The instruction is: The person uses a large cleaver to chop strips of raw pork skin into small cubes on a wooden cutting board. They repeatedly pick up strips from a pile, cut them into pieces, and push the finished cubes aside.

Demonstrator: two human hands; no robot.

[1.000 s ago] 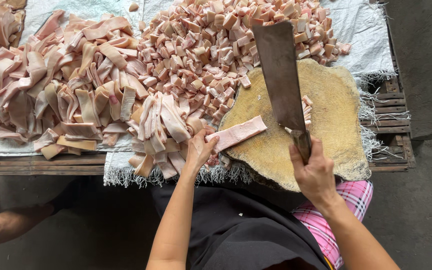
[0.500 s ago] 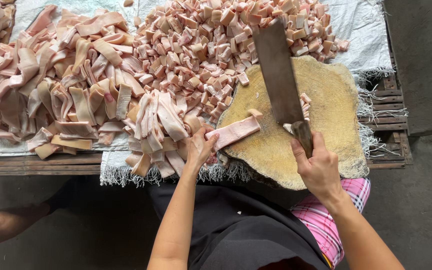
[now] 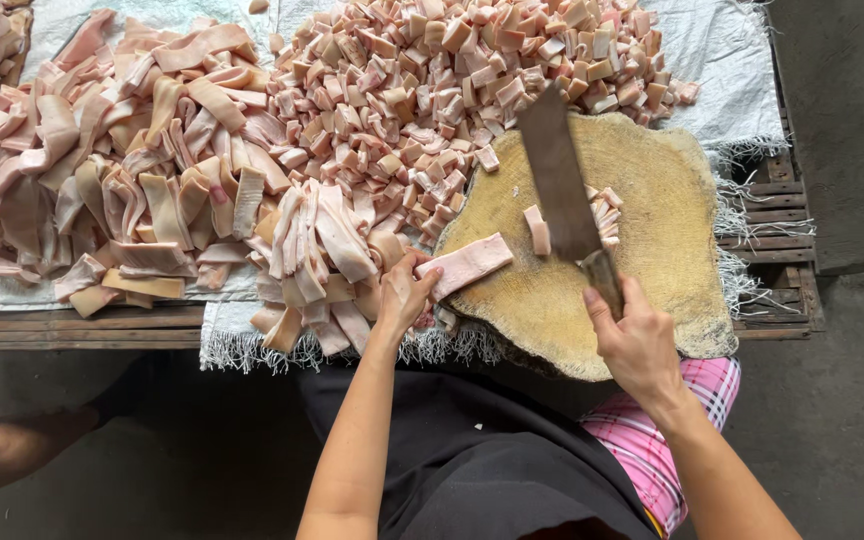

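The left hand [image 3: 404,293] pinched the near end of a pale pink strip [image 3: 467,265], pressing it flat on the left edge of the block [image 3: 652,200]. The right hand [image 3: 637,340] was clenched around the handle of a cleaver [image 3: 560,180], its blade raised at a tilt over the middle of the block. A cut piece [image 3: 538,231] lay just left of the blade, and a few more pieces [image 3: 607,207] sat on its right side. The block rested at the bench's near right corner. A heap of small chunks [image 3: 452,90] filled the far middle of the bench, touching the block's far edge. Long uncut strips [image 3: 142,170] were piled across the left half, on a white woven sheet [image 3: 722,70].
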